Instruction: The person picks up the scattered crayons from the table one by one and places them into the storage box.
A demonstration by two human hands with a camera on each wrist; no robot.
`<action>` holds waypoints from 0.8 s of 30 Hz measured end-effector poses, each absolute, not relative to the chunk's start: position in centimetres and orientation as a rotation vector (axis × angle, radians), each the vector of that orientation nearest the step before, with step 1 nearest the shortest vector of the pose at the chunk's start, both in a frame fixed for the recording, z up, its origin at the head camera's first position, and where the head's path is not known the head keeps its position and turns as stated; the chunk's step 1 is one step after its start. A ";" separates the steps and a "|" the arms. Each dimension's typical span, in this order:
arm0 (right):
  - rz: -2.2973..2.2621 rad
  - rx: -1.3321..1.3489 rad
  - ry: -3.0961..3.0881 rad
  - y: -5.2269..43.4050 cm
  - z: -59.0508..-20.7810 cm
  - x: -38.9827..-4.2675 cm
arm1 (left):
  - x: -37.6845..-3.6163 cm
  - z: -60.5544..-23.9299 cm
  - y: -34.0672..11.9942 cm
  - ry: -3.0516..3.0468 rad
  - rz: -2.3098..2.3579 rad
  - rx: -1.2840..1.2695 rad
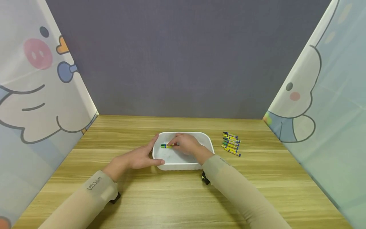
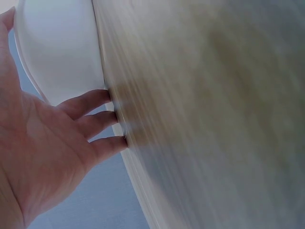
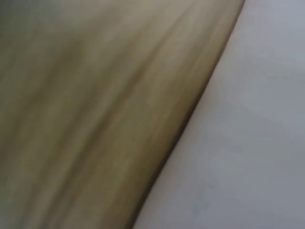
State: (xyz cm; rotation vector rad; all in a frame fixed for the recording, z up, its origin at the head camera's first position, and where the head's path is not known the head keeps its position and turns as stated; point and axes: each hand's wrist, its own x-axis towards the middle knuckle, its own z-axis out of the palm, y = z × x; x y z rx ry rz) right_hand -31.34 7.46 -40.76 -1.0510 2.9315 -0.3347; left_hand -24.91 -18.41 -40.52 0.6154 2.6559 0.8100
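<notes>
A row of loose crayons (image 1: 232, 143) lies on the wooden table (image 1: 183, 197) just right of the white tray (image 1: 207, 140), well clear of both hands; patterned curtains flank the table and a grey wall stands behind it. The right hand (image 1: 186, 143) reaches over the tray's near rim and pinches a green-and-yellow crayon (image 1: 166, 145) at its right end — the crayon lies roughly level, its long axis running left to right, inside the tray near the left wall. The left hand (image 1: 140, 157) rests against the tray's left outer side, fingers straight and spread, thumb along the near edge. Nothing else shows in the tray — the right hand hides part of its floor.
</notes>
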 end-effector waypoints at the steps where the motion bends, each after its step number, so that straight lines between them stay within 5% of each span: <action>1: -0.340 -1.042 2.930 7.4 -40.7 -31.3 | -24.9 -40.5 -18.4 2.655 0.810 0.606; 14: -0.644 -1.023 2.908 8.7 -38.8 -30.7 | -24.9 -40.5 -18.3 2.660 0.812 0.615; 24: -0.926 -0.965 2.949 15.3 -36.1 -29.4 | -25.0 -40.7 -18.4 2.648 0.854 0.628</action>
